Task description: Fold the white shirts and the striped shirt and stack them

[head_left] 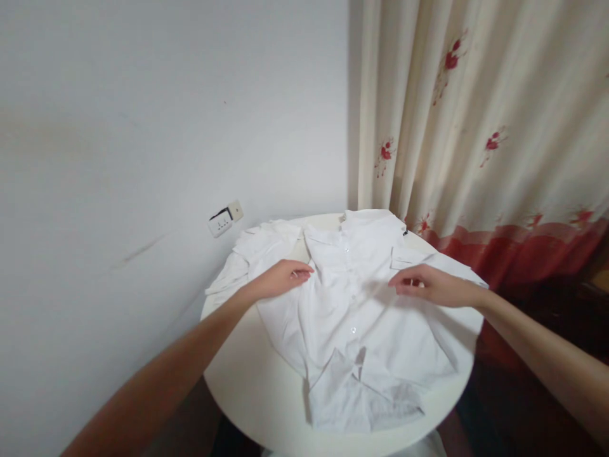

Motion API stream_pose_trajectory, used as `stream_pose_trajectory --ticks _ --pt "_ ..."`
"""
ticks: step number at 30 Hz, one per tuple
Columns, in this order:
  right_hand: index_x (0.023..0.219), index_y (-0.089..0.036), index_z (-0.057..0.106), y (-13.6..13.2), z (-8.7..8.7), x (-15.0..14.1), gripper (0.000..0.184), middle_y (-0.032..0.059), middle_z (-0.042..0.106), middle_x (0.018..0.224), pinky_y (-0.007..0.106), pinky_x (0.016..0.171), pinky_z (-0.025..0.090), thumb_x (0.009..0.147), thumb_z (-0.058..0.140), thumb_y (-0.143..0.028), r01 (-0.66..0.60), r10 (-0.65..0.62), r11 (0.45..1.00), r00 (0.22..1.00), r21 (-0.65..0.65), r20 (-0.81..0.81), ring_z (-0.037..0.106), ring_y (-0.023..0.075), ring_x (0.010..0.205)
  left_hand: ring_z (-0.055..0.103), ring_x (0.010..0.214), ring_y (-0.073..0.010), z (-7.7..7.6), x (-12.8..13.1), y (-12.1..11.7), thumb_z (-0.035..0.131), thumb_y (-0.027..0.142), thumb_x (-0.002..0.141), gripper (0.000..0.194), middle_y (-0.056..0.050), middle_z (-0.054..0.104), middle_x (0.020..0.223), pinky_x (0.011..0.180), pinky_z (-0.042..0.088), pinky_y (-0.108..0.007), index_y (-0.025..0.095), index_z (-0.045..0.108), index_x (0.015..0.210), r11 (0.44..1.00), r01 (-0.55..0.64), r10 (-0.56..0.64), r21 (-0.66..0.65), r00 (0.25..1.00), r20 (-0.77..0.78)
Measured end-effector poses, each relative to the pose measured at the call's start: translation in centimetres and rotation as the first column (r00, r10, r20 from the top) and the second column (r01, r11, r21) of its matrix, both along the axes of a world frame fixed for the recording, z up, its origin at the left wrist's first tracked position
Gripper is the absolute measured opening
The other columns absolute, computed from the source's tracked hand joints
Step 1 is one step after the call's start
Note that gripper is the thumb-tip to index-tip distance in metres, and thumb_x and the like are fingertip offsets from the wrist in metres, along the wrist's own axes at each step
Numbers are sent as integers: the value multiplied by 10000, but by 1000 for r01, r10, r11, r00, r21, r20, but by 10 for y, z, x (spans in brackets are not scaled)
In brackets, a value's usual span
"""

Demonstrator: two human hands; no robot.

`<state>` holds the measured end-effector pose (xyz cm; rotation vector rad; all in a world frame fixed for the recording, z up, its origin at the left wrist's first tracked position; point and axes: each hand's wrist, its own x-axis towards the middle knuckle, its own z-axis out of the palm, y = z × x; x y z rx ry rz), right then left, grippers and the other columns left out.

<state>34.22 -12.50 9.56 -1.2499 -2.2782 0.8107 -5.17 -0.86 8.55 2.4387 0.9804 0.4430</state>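
A white button-up shirt (333,304) lies spread on a round white table (238,374), its line of small buttons running down the middle. The near end, which looks like the collar, is folded over close to the front rim. My left hand (285,278) is at the shirt's left side, fingers loosely curled and no cloth visibly gripped. Over the right part of the shirt hovers my right hand (428,284), casting a shadow; its fingers are bent with a gap to the thumb. Whether the fingertips touch the fabric is hard to see.
More white folded cloth (233,270) lies along the table's left side, against the wall (171,127). A power socket (221,224) is fixed low on that wall. Behind the table on the right hangs a cream curtain (438,127) with red flowers and a red hem.
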Motion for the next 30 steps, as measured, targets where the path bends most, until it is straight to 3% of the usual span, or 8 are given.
stream_pose_trajectory --ticks 3,6,10,14,22,26,30 --pt "983 -162 758 56 -3 24 389 70 745 886 304 749 493 922 547 -483 182 -184 974 983 138 3 655 206 794 693 1019 -189 -2 5 67 532 249 919 350 -58 729 1191 911 526 -273 194 678 1232 965 -176 211 193 961 -181" --pt "940 -145 761 112 -10 44 299 76 756 890 282 750 497 899 544 -347 384 -404 891 914 242 37 671 198 801 640 1148 -218 -5 13 121 560 157 860 416 -73 687 1266 1002 476 -296 198 664 1261 895 -232 359 381 881 -307" --pt "953 -150 767 176 -16 68 241 88 767 968 238 770 489 860 551 -201 605 -671 726 729 327 139 696 195 896 565 1234 -307 -13 25 169 589 141 835 484 -127 631 1306 1043 431 -414 210 625 1313 845 -257 447 468 821 -356" --pt "1019 -148 760 225 -21 89 274 112 764 998 238 757 489 832 561 -170 719 -790 611 582 331 192 704 219 934 529 1234 -359 -22 34 205 607 143 822 518 -171 597 1318 1014 422 -488 201 599 1336 832 -240 470 500 783 -407" --pt "969 -162 768 297 -40 108 258 111 759 919 270 735 504 822 571 -242 766 -815 578 530 282 233 707 241 882 542 1214 -328 -42 36 263 576 208 860 414 -147 623 1275 1019 405 -487 230 648 1267 867 -210 408 452 820 -402" --pt "975 -145 761 315 -48 116 275 116 753 912 274 721 503 832 583 -296 773 -814 579 529 261 238 703 241 869 549 1226 -283 -48 30 286 573 197 826 354 -86 652 1257 1051 406 -422 251 722 1142 903 -189 326 385 885 -332" --pt "928 -148 770 322 -51 123 285 99 743 876 273 685 498 794 625 -354 779 -811 581 531 236 245 697 239 831 611 1143 -239 -42 24 307 578 337 825 297 -66 695 1179 1026 450 -338 217 748 1036 949 -165 225 269 951 -212"
